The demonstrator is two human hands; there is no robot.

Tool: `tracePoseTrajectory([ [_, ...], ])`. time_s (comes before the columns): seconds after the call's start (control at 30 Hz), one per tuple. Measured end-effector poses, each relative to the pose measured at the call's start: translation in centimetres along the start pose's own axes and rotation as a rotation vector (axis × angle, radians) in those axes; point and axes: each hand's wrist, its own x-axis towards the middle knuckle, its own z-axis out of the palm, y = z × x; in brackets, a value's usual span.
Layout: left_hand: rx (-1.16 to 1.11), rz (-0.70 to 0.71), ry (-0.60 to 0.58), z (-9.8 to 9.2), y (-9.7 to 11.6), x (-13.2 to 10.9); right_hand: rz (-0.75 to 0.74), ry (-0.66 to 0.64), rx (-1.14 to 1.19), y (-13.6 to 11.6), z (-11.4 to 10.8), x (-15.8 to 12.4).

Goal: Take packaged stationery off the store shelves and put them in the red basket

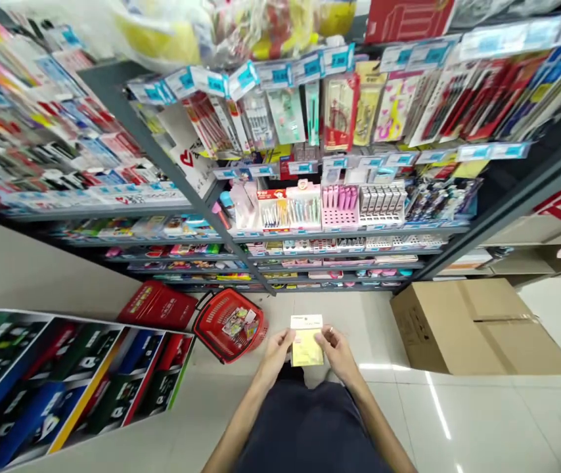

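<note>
In a shop aisle, the person stands facing a metal shelf unit [349, 233] stocked with stationery, holding a yellow packet [306, 348] with a white top strip out over the tile floor [448, 420]. The left hand [275, 355] and right hand [338, 351] are both partly closed, each gripping one side edge of the packet. The forearms [379, 420] rise from either side of the dark shorts [310, 427] and angle inward, bringing the hands close together.

A red basket [228, 325] with goods inside sits on the floor just beyond the left hand, near it but not touching. A second red basket [157, 305] lies farther left, behind a low printed display box [64, 381]. On the right, a cardboard box [475, 328] rests on the floor, well apart from the right hand, with open tile between them. Straight ahead, open floor separates the packet from the bottom of the shelf unit. Hanging packs [339, 112] fill the pegs higher up.
</note>
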Motion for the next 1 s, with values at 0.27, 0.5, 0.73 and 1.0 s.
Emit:
tracePoseTrajectory([
  [0.27,0.093,0.147,-0.146,4.0,3.8,4.6,-0.091,0.105,0.017,-2.7,-2.9,2.4],
  [0.5,0.007,0.161,-0.234,2.7,5.9,9.6,-0.170,0.183,0.023,-5.5,-1.1,6.7],
  [0.73,-0.024,0.129,-0.302,2.9,7.6,13.0,-0.178,0.265,-0.073,-7.2,-1.2,9.4],
  [1.0,0.078,0.208,-0.314,8.2,9.4,16.0,-0.260,0.317,-0.061,-11.2,-6.2,13.0],
])
